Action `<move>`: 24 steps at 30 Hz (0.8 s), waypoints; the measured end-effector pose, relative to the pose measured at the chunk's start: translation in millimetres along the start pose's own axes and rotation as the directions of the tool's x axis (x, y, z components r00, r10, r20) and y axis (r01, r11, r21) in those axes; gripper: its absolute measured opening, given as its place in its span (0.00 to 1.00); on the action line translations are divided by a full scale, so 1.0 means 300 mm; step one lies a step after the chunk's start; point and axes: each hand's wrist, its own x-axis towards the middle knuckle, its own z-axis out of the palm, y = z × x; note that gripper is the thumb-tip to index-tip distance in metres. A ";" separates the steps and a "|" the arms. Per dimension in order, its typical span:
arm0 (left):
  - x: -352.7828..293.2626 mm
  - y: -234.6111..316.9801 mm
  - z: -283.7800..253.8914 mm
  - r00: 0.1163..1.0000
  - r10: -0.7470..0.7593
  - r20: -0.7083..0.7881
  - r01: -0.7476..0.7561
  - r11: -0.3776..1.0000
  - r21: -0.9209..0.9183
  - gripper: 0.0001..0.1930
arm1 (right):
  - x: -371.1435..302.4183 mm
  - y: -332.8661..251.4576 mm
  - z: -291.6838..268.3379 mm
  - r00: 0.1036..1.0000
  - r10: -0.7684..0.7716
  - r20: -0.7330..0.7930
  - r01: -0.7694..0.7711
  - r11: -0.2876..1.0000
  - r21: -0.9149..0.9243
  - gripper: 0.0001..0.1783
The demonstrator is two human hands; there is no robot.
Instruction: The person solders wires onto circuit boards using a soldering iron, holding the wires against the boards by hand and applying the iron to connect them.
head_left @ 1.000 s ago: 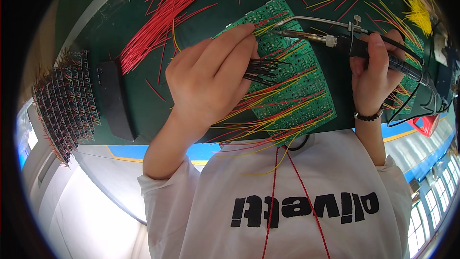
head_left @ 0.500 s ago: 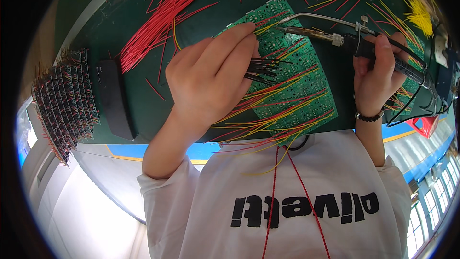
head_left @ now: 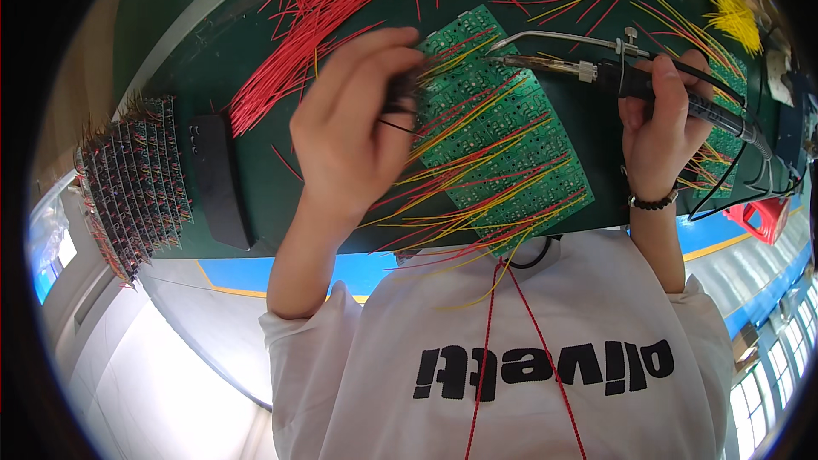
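A green circuit board (head_left: 558, 179) lies on the table, with rows of red and yellow wires joined to it and trailing off its left side. My left hand (head_left: 345, 132) is closed on a bunch of black wires (head_left: 399, 95) at the board's left edge; its fingertips and the bunch are blurred by motion. One black wire sticks out below the fingers. In my right hand (head_left: 665, 132) is a soldering iron (head_left: 609, 77) with a thin curved metal feed tube (head_left: 567, 36) clamped above it. Iron tip and tube end meet near the board's upper part, beside a red and yellow wire pair.
Loose red wires (head_left: 332, 25) are heaped along the far side, and yellow wires (head_left: 734, 21) at the far right. A black block (head_left: 220, 179) and a stack of wired boards (head_left: 136, 183) stand at left. Another green board (head_left: 724, 132) lies behind my right hand. A red stool (head_left: 761, 220) is on the floor.
My left hand has drawn left, off the board, taking the black wires with it. My right hand still holds the soldering iron over the board's upper part. The whole view has shifted slightly.
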 end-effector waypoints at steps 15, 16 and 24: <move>0.009 -0.024 -0.180 0.926 -0.366 -0.095 0.157 0.600 -0.785 0.04 | -0.019 -0.021 0.029 0.997 -0.008 -0.074 0.014 0.996 0.092 0.12; 0.008 -0.019 -0.173 0.925 -0.368 -0.090 0.160 0.595 -0.787 0.04 | -0.020 -0.027 0.030 0.999 -0.025 -0.036 0.028 0.995 0.097 0.12; 0.014 0.014 -0.029 0.977 -0.204 0.064 0.214 0.945 -0.249 0.07 | 0.000 -0.031 0.028 1.000 0.013 -0.020 -0.013 1.000 -0.016 0.09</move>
